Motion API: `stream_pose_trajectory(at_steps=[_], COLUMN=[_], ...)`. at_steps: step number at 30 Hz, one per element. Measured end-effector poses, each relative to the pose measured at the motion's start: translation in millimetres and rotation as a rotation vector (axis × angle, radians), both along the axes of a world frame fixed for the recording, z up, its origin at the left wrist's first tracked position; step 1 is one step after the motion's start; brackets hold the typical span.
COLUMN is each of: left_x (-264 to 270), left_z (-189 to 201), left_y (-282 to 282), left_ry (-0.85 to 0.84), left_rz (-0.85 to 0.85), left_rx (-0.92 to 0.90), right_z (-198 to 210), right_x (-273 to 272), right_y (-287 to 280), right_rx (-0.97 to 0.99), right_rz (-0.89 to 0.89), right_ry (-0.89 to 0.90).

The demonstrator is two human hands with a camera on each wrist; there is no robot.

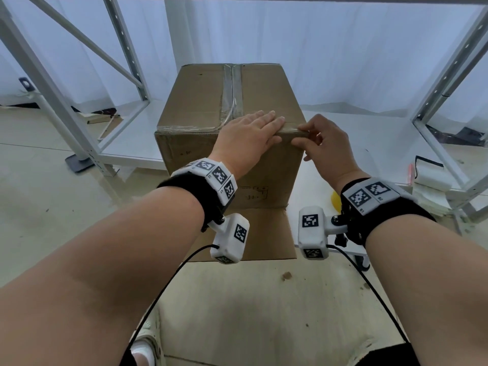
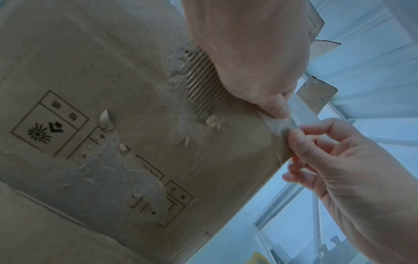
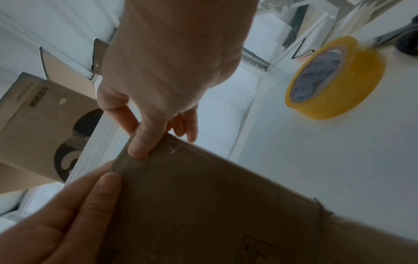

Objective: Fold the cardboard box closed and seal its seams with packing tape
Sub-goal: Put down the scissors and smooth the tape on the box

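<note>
We see a tall cardboard box (image 1: pixel 227 133) standing closed on a white surface (image 1: pixel 343 159), clear tape along its top seam. At its near top edge, toward four o'clock, our left hand (image 1: pixel 248 136) lies flat with straight fingers pressing a clear tape strip (image 2: pixel 282 123). Our right hand (image 1: pixel 324 146) pinches that strip's end at the corner. A yellow tape roll (image 3: pixel 334 78) sits at three o'clock.

Left hand (image 1: pixel 249 138) flat, fingers straight; right hand (image 1: pixel 323 146) pinching, thumb against forefinger.

matt cardboard box (image 1: pixel 200 101), glossy tape (image 1: pixel 232 88)
</note>
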State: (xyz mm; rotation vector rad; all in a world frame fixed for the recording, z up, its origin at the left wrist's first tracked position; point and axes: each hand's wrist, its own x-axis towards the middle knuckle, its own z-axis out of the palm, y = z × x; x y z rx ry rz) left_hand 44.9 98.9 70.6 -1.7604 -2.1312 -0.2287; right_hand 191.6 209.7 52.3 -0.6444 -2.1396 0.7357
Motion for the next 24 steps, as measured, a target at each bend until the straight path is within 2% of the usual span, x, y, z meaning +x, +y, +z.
stream_pose_trajectory(at_steps=[3, 11, 13, 15, 18, 21, 24], left_x=[-17.1, -68.5, -71.2, -66.2, -47.7, -43.8, -59.2], left_z=[4.0, 9.4, 10.2, 16.1, 20.8, 13.6, 3.4], left_y=[-17.1, -91.8, -95.9, -88.9, -68.4, -57.6, -66.1], left_ry=[-0.008, -0.102, -0.080, -0.068, 0.023, 0.074, -0.013], left_rz=[-0.020, 0.191, 0.215, 0.220, 0.196, 0.210, 0.174], left_rx=[-0.044, -0.046, -0.038, -0.055, -0.120, -0.104, -0.012], right_z=[-2.7, 1.6, 3.2, 6.7, 18.9, 22.4, 14.5], right_x=[-2.8, 0.1, -1.0, -9.4, -42.0, -67.0, -64.4], right_y=[-0.4, -14.2, -21.1, -31.6, -51.6, -59.8, -53.5], right_rx=[0.025, 0.092, 0.188, 0.389, 0.547, 0.460, 0.386], right_rz=[-0.026, -0.122, -0.176, -0.201, -0.192, -0.216, -0.228], right_ry=[0.049, -0.021, -0.109, -0.215, -0.516, -0.702, -0.696])
